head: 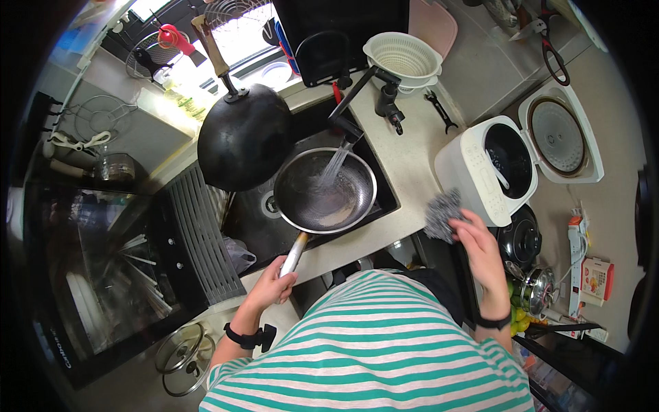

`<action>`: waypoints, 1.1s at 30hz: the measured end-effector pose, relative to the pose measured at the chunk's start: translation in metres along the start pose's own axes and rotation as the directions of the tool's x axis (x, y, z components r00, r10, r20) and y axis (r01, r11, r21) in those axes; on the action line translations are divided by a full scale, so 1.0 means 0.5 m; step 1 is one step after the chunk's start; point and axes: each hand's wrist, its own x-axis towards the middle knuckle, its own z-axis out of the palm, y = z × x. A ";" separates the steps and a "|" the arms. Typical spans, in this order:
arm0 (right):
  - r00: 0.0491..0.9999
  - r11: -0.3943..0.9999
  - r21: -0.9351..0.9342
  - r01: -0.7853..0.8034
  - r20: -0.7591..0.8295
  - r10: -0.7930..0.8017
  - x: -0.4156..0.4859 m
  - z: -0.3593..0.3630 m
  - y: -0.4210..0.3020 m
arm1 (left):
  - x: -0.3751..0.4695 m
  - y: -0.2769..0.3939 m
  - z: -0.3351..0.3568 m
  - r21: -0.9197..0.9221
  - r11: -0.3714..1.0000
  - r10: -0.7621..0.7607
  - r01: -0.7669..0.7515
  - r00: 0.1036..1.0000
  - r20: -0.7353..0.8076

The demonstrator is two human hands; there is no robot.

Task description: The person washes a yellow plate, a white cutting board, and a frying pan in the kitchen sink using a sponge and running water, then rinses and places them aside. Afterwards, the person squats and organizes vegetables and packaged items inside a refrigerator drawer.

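My left hand (273,283) grips the metal handle (294,256) of a frying pan (309,201), which is held over the black sink (252,226). Water (333,167) runs from the black faucet (352,130) into the pan, and its inside is wet. To the right, my right hand (476,239) holds a grey scouring cloth or mesh scrubber (443,215) between thumb and fingers, beside the front edge of the counter. A dark wok (244,139) with a wooden handle rests over the left part of the sink, bottom up.
An open white rice cooker (471,172) stands at the right, with a wrench (441,111) and a white colander (404,55) behind. A grey slatted rack (203,237) lies left of the sink. Glass lids (185,358) are at the lower left, and scissors (551,46) hang at the upper right.
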 end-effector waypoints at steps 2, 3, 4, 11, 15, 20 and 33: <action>0.991 0.994 -0.004 -0.108 -0.076 0.108 -0.054 -0.029 -0.011 | 0.000 0.000 -0.004 0.007 1.000 -0.008 0.008 1.000 0.006; 0.996 0.999 0.002 -0.052 -0.077 0.052 -0.068 -0.037 -0.011 | -0.001 0.000 -0.006 0.007 1.000 -0.011 0.011 1.000 0.011; 0.990 0.995 0.005 -0.100 -0.100 0.100 -0.071 -0.037 -0.006 | 0.000 -0.001 -0.006 0.009 1.000 -0.013 0.013 1.000 0.012; 0.984 0.991 0.108 0.077 0.152 -0.093 0.216 0.133 0.104 | -0.014 -0.053 0.007 0.063 0.997 0.057 -0.055 0.998 -0.031; 0.938 0.985 0.170 -0.026 0.345 -0.035 0.416 0.200 0.112 | -0.013 -0.106 0.013 0.033 0.994 0.107 -0.104 0.991 -0.076; 0.856 0.994 0.112 -0.010 0.514 -0.049 0.491 0.196 0.079 | 0.070 -0.153 0.038 0.003 0.991 0.137 -0.137 0.989 -0.062; 0.807 0.963 0.045 0.265 0.537 -0.247 0.588 0.230 0.074 | 0.015 -0.208 0.093 -0.203 0.957 0.183 -0.207 0.974 -0.134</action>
